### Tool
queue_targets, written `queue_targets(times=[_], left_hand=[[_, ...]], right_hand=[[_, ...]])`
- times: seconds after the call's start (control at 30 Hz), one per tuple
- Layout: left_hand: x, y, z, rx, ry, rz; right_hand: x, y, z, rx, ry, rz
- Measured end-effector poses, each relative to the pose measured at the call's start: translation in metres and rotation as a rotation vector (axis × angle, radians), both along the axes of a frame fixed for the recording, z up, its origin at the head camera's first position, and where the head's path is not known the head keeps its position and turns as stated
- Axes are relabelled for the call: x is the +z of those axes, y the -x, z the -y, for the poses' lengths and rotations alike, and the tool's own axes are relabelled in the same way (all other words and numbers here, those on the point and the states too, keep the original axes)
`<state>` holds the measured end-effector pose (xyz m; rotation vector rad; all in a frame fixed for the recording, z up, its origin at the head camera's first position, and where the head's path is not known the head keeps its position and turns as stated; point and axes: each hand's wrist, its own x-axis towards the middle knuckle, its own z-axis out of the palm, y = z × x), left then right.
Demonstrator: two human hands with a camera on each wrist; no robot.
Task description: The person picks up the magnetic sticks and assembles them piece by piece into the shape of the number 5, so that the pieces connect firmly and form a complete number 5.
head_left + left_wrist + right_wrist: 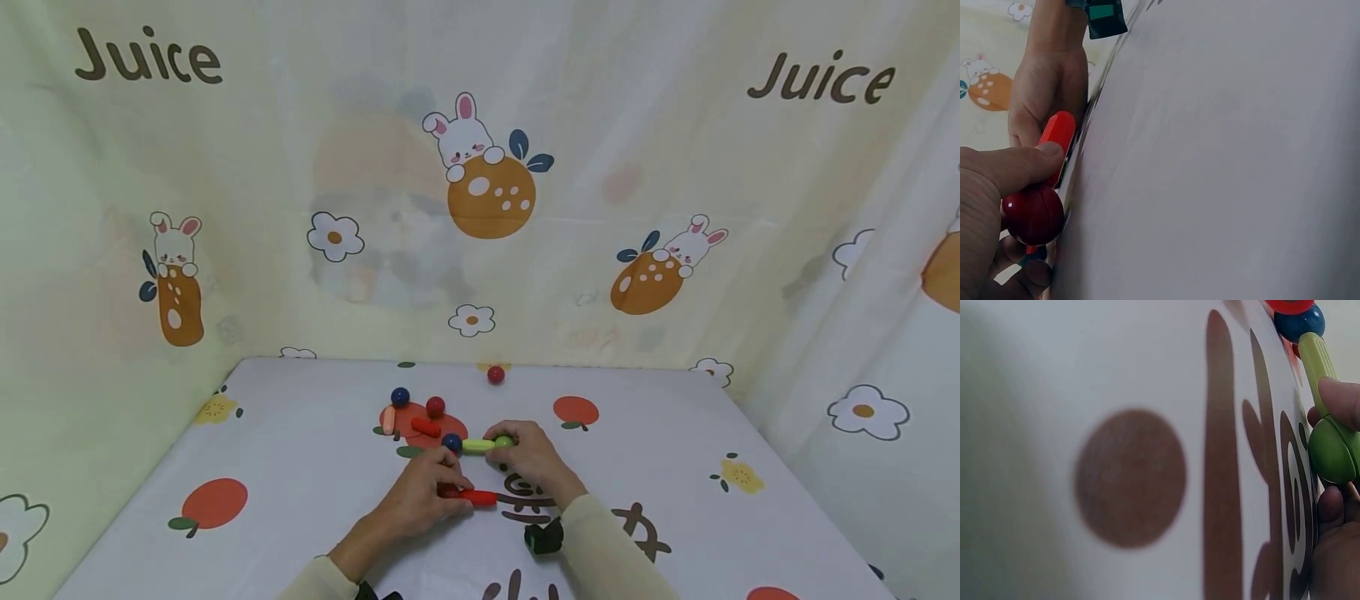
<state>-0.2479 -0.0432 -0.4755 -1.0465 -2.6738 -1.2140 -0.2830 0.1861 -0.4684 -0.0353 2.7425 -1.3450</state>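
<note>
My left hand (423,492) pinches a red stick (478,497) just above the table. A dark red ball (1034,214) sits beside its thumb in the left wrist view, close to the stick; whether they join is hidden by the fingers. To the right, my right hand (534,454) pinches a green ball (1330,450) and the near end of a yellow-green stick (1316,356). The far end of that stick meets a blue ball (452,442). In the head view, this row lies sideways, a little beyond the left hand.
Behind the hands lie another blue ball (400,397), a red ball (435,407), a short red stick (426,427) and a salmon stick (388,420). A further red ball (496,375) rests near the table's back edge. A printed cloth (645,400) covers the table; a curtain (390,167) hangs behind.
</note>
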Motion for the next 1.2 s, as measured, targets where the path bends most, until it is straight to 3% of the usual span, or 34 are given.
queue_targets(times=[0.77,1.1,1.2], left_hand=[[0.0037,-0.0017,-0.0026,0.015,0.045,0.008],[0.0051,-0.0002,-0.0026,0.016,0.054,0.039],[0.0075,0.0018,-0.0014,0.034,0.044,0.090]], right_hand=[[-0.0011,0.0015,-0.0017,0.011,-0.006,-0.003],[0.0027,-0.0011,-0.0014,0.017,-0.008,-0.001],[0.0025,-0.0008,-0.0010,0.021,-0.006,-0.008]])
